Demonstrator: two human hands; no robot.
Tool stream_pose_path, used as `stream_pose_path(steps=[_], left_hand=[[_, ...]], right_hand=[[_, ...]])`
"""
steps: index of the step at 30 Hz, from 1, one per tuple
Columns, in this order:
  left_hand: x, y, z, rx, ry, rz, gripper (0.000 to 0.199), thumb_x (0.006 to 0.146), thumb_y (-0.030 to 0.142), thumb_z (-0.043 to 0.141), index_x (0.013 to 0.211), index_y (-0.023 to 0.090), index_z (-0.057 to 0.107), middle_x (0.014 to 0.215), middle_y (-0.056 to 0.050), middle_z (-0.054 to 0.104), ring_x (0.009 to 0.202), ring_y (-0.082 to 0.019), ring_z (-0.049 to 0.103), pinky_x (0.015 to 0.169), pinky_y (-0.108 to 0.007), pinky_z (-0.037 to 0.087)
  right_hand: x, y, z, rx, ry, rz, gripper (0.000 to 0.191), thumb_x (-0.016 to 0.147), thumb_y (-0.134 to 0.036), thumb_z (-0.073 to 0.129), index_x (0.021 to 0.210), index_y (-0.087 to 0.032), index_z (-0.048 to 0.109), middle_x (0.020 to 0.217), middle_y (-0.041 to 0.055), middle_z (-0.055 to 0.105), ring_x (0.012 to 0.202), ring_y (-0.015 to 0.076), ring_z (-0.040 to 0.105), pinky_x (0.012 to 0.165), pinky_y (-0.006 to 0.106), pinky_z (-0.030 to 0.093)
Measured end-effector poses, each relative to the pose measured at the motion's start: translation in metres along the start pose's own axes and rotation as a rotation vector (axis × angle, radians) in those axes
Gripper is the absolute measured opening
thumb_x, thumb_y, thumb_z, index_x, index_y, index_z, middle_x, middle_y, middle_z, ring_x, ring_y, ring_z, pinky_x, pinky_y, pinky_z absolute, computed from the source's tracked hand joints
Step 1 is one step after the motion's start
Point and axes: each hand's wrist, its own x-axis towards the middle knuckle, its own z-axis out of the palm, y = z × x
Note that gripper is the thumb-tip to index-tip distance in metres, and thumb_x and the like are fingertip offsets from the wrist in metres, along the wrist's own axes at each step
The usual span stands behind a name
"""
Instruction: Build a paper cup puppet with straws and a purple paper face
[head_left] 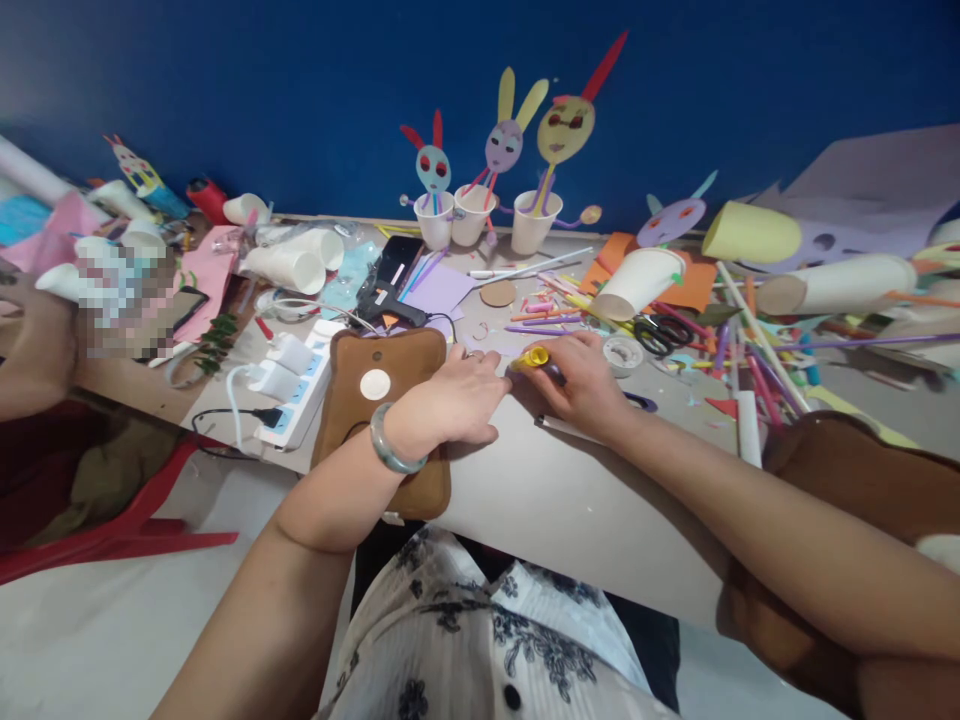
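Observation:
My left hand (pixel 466 398) lies low over the grey tabletop, palm down, fingers stretched toward a scrap of pale purple paper. A bracelet circles that wrist. Facing it, my right hand (pixel 577 380) is closed around a small yellow and dark purple tool (pixel 536 357), whose exact kind I cannot make out. A white pen-like stick (pixel 566 428) lies below the right hand, and a dark purple loop (pixel 643 401) shows beside its wrist. Under my left forearm is a brown cushion-like pad (pixel 345 370) with a white disc on it.
Three paper cups with paper-faced puppets (pixel 536 225) stand along the blue wall. Left are a glue gun (pixel 386 305), a power strip (pixel 304 385) and another person's arm (pixel 37 350). Right are tape (pixel 622 354), black-handled scissors (pixel 664 335) and scattered sticks. A brown pad (pixel 847 480) lies near right.

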Motion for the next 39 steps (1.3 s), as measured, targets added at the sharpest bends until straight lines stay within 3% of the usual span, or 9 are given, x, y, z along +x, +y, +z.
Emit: stream_pose_path(steps=[6,9,13,17,19,24,29,34,39], left_hand=[[0.001,-0.003,0.000,-0.001,0.009,0.012,0.033,0.083,0.033,0.061,0.110,0.014,0.066,0.114,-0.016,0.058,0.105,-0.031,0.057,0.096,-0.046,0.034],[0.002,-0.006,-0.001,-0.020,0.021,0.029,0.026,0.085,0.030,0.058,0.103,0.015,0.067,0.110,-0.015,0.059,0.104,-0.031,0.058,0.096,-0.046,0.034],[0.004,-0.008,-0.003,-0.040,0.025,0.023,0.024,0.088,0.025,0.052,0.101,0.015,0.068,0.108,-0.014,0.059,0.104,-0.029,0.058,0.095,-0.045,0.034],[0.007,-0.009,-0.004,-0.051,0.047,0.031,0.026,0.091,0.025,0.047,0.100,0.015,0.070,0.109,-0.015,0.060,0.104,-0.029,0.058,0.094,-0.044,0.035],[0.009,-0.010,-0.003,-0.049,0.057,0.039,0.027,0.092,0.025,0.046,0.099,0.014,0.070,0.109,-0.015,0.060,0.103,-0.028,0.058,0.094,-0.043,0.035],[0.013,-0.012,0.000,-0.043,0.097,0.044,0.031,0.095,0.025,0.043,0.100,0.014,0.071,0.108,-0.013,0.062,0.099,-0.025,0.060,0.095,-0.042,0.036],[0.018,-0.013,0.003,-0.063,0.116,0.044,0.032,0.096,0.025,0.043,0.102,0.014,0.072,0.109,-0.013,0.062,0.100,-0.025,0.060,0.098,-0.042,0.037],[0.019,-0.014,0.003,-0.086,0.143,0.053,0.032,0.095,0.024,0.043,0.100,0.014,0.073,0.106,-0.013,0.065,0.098,-0.025,0.062,0.099,-0.042,0.038],[0.020,-0.019,0.005,-0.117,0.139,0.059,0.031,0.091,0.019,0.046,0.103,0.015,0.074,0.105,-0.013,0.071,0.101,-0.025,0.065,0.098,-0.040,0.042]], right_hand=[[0.010,-0.007,-0.018,0.245,0.336,0.207,0.017,0.092,-0.042,0.064,0.100,-0.028,0.064,0.101,0.0076,0.071,0.095,0.0282,0.067,0.088,0.046,0.051],[0.019,-0.010,-0.034,0.501,0.486,0.326,0.023,0.085,-0.045,0.075,0.091,-0.026,0.063,0.085,0.0030,0.067,0.075,0.0205,0.063,0.073,0.039,0.052],[0.027,-0.002,-0.064,0.771,0.582,0.486,0.028,0.075,-0.041,0.083,0.079,-0.025,0.061,0.066,-0.0006,0.062,0.052,0.0139,0.052,0.052,0.034,0.042],[0.028,0.016,-0.087,0.959,0.616,0.613,0.038,0.058,-0.031,0.093,0.072,-0.026,0.058,0.078,0.0019,0.064,0.075,0.0205,0.064,0.055,0.033,0.042],[0.026,0.021,-0.090,1.034,0.596,0.648,0.042,0.051,-0.027,0.095,0.071,-0.026,0.058,0.083,0.0018,0.066,0.083,0.0208,0.065,0.059,0.033,0.044],[0.022,0.017,-0.089,1.088,0.324,0.617,0.041,0.056,-0.031,0.092,0.088,-0.028,0.068,0.088,0.0005,0.071,0.075,0.0175,0.065,0.068,0.039,0.052],[0.021,0.010,-0.100,1.104,0.479,0.596,0.039,0.058,-0.032,0.094,0.091,-0.031,0.073,0.093,-0.0002,0.073,0.076,0.0145,0.065,0.066,0.031,0.055],[0.013,-0.003,-0.081,1.106,0.131,0.668,0.046,0.057,-0.038,0.096,0.097,-0.029,0.075,0.093,-0.0008,0.075,0.081,0.0174,0.071,0.078,0.034,0.059],[0.007,-0.005,-0.062,0.937,0.025,0.602,0.047,0.062,-0.044,0.093,0.104,-0.028,0.077,0.111,0.0047,0.077,0.104,0.0264,0.071,0.085,0.038,0.058]])
